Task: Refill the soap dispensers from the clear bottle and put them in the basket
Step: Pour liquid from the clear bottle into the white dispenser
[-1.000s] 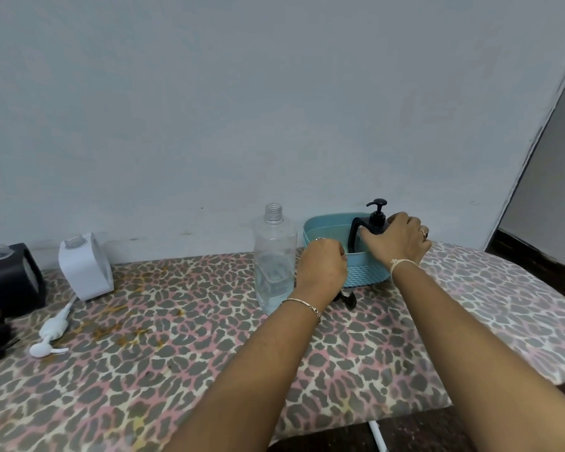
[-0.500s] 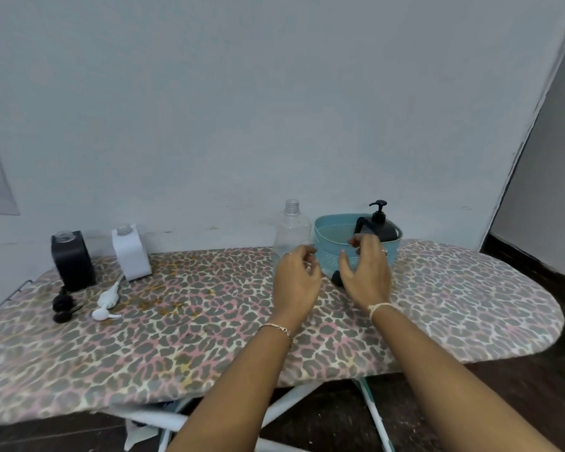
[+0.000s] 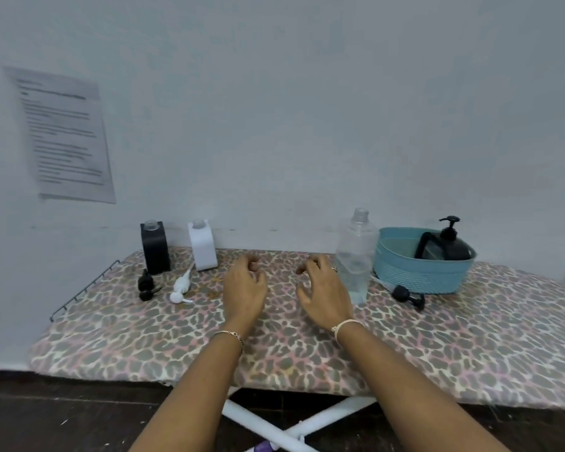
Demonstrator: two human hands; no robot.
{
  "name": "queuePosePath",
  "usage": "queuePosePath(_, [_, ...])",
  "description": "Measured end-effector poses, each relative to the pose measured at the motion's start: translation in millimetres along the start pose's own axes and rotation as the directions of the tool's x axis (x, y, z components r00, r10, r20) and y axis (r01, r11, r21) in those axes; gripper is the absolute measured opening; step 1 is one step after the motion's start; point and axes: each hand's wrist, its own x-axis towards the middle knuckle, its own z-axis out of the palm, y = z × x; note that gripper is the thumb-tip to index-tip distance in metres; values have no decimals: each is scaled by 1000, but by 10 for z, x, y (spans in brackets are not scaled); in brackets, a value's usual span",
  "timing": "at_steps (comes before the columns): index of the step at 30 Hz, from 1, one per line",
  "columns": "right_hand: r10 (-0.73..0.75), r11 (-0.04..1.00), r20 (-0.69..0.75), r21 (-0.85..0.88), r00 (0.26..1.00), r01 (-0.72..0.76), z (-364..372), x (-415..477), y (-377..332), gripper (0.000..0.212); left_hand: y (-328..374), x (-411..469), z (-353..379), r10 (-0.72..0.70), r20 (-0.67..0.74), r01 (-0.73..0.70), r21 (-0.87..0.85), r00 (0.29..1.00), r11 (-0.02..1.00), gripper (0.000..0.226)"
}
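1. The left hand (image 3: 243,288) hangs over the leopard-print padded ironing board (image 3: 307,350), fingers loosely curled, holding nothing.
2. The right hand (image 3: 323,295) is beside it, a gap between them, fingers also loosely bent and empty. Its knuckles are just beside the tall clear plastic bottle (image 3: 354,252); whether they touch cannot be told.
3. The clear bottle stands upright and uncapped, a little liquid in its lower part, just left of the teal woven oval basket (image 3: 421,277).
4. A round black pump dispenser (image 3: 449,246) sits inside the basket at its right end.
5. A loose black pump head (image 3: 408,296) lies on the board in front of the basket.
6. Near the wall at the left, a square black dispenser (image 3: 155,247) and a square white dispenser (image 3: 203,246) stand upright, both without pumps.
7. In front of them lie a black pump (image 3: 146,283) and a white pump (image 3: 181,285).
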Motion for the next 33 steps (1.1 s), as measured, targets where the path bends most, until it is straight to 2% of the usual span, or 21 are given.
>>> queuePosePath(2, [-18,1000,34,19,999,18,135,118,-99,24,-166,209,-135,-44,-20,44,20,999,999,19])
queuePosePath(4, [-22,999,60,24,998,21,321,270,-193,25,-353,440,-254,-97,-55,100,36,994,994,25])
queuePosePath(10, [5,997,139,71,990,-15,784,569,-315,28,-620,925,-392,-209,-181,239,160,961,958,69])
queuePosePath(15, [-5,992,140,123,990,-13,1232,863,-399,24,-880,1356,-269,-245,-155,269,154,957,951,91])
queuePosePath(18, [10,985,143,167,990,-34,1381,951,-421,23,-929,1434,-180,-270,-133,284,102,954,954,89])
queuePosePath(24, [128,928,178,325,976,-181,1451,1050,-394,21,-999,1440,-137,-263,-146,270,32,954,962,58])
queuePosePath(27, [168,905,183,361,969,-225,1394,1033,-362,26,-933,1369,-175,-249,-126,250,-8,960,968,52])
queuePosePath(31, [190,895,187,370,964,-249,1230,926,-354,32,-874,1217,-200,-225,21,226,-94,974,970,52])
queuePosePath(33, [208,890,190,369,959,-266,1128,858,-349,42,-827,1131,-202,-187,102,198,-112,977,974,52])
